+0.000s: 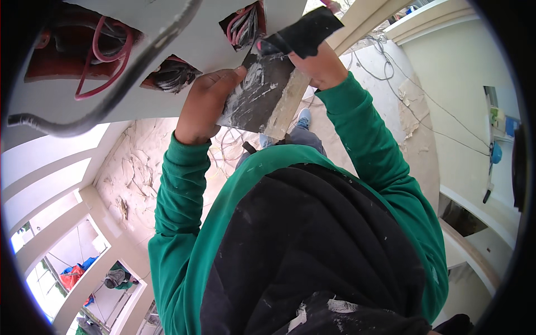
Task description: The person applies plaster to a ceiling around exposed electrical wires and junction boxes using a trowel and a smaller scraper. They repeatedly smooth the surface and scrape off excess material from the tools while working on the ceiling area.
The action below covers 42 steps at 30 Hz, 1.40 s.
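While no package, label or sign can be made out anywhere in the view, the white plastered surface fills the upper part of it, cut by three rough dark openings. From the opening at upper left a loop of red cable hangs out, and a thick grey conduit curves across the surface just beside it. A second opening in the middle shows dark wires, and a third near the top holds pink and red wires.

The left hand, in a green sleeve, has its fingers curled closed around the left edge of a wide dark metal plaster blade smeared with white plaster, the thumb lying along its upper rim. The right hand is closed on a second dark flat-bladed trowel, whose blade touches the top of the first one, just below the third opening. Both blades sit raised against the plastered surface, between the two hands. Far below, a dusty floor with loose wires shows beyond the person's blue shoe.
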Tool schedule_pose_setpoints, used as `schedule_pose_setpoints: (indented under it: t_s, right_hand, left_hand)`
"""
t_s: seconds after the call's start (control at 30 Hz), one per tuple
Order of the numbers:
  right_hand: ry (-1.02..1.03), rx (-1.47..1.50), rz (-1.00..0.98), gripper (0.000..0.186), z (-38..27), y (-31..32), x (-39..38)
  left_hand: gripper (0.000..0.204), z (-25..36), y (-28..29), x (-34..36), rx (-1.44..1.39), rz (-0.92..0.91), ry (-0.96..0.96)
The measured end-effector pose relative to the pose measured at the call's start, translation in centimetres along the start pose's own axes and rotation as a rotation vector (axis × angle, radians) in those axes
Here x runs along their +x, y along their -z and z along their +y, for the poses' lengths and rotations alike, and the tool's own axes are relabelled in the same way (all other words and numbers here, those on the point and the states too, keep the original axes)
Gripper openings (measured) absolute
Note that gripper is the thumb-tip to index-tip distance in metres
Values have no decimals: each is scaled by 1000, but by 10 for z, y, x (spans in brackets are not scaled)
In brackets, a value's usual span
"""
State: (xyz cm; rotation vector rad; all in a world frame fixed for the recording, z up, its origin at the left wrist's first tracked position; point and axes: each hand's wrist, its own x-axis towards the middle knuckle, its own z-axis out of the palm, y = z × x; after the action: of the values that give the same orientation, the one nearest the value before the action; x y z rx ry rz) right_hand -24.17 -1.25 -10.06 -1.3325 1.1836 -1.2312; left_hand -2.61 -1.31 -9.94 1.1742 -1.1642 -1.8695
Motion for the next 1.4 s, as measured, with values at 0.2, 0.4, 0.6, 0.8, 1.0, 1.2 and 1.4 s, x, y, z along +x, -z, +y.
schedule_pose_setpoints:
  t_s: [0.2, 0.4, 0.6, 0.8, 1.0, 1.2, 1.4]
  right_hand:
    - [-362, 143, -105, 30, -1, 10, 8]
    - [-376, 189, -160, 34, 5, 7, -9]
    - [-317, 271, -21, 32, 10, -1, -10]
    - [-325, 352, -55, 30, 17, 3, -5]
    - [-500, 519, -10, 28, -3, 5, -2]
    - [-460, 445, 17, 30, -6, 0, -8]
    - [-450, 541, 30, 29, 6, -4, -9]
  left_hand:
    - [30, 0, 3, 1, 45, -78, 6]
    - [36, 1, 7, -15, 309, -17, -5]
    - [35, 7, 7, -11, 290, -2, -35]
    - [34, 2, 13, -4, 112, -27, -56]
    - [33, 14, -4, -6, 154, -10, -87]
    - [31, 10, -1, -11, 207, -18, -174]
    - [27, 17, -3, -11, 2, 10, 41]
